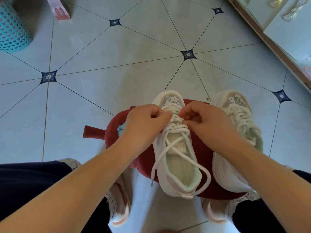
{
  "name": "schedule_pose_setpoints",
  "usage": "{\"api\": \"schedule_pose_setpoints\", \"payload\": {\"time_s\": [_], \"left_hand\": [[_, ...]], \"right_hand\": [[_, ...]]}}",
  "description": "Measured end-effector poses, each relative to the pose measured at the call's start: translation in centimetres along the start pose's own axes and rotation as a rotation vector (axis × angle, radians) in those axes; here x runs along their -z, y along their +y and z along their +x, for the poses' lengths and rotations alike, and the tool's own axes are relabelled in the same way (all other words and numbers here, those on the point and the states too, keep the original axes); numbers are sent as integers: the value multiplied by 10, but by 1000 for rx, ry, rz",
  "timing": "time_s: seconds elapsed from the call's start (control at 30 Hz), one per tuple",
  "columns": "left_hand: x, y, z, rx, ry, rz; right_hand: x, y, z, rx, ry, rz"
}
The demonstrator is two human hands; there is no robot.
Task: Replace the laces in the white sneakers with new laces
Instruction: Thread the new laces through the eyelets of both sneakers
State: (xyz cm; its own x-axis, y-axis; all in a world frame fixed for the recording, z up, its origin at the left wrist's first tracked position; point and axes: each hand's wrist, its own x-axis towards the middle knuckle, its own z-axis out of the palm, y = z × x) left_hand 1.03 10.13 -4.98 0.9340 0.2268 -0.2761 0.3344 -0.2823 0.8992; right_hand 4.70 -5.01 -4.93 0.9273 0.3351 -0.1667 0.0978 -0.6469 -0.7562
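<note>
Forward: pale tiled floor with dark diamond insets (134, 47), wide and open. Far left corner blocked by a teal perforated plastic basket (11, 31), with a pink patterned block (61, 11) near it. The right edge is closed off by a slanted wood-rimmed white panel (272, 41).

Near field is crowded:
- White lace-toed sneaker (178, 172) on a dark red cushion (146, 158).
- Second white sneaker (235, 132) just beside it.
- Left hand (144, 121) and right hand (207, 121) pinch the white lace (178, 127), covering the eyelets.

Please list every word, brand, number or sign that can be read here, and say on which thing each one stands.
Tongue label of the middle white sneaker: pink letters, upside down, partly under the white lace; too blurred to read.
No other text is visible.
</note>
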Motion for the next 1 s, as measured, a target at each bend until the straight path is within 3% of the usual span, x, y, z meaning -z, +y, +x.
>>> {"api": "schedule_pose_setpoints", "payload": {"time_s": [0.1,0.2,0.43,0.63,0.7,0.83,0.93,1.0], "left_hand": [[-1,1,3,39,-7,-47],[3,2,8,77,-77,-87],[-2,0,13,-100,-7,207],[-4,-5,6,-195,57,368],[-2,-5,7,-199,72,412],[4,-1,11,-310,71,587],[5,-1,9,-334,60,612],[5,0,8,-294,64,533]], "right_hand": [[0,-1,1,20,20,-74],[2,2,1,7,3,18],[3,8,-4,-36,-45,390],[6,5,-1,-83,-54,465],[11,6,-1,-24,-87,286],[25,10,-3,266,-60,-395],[29,10,-4,288,-34,-502],[24,8,-5,309,0,-413]]}}
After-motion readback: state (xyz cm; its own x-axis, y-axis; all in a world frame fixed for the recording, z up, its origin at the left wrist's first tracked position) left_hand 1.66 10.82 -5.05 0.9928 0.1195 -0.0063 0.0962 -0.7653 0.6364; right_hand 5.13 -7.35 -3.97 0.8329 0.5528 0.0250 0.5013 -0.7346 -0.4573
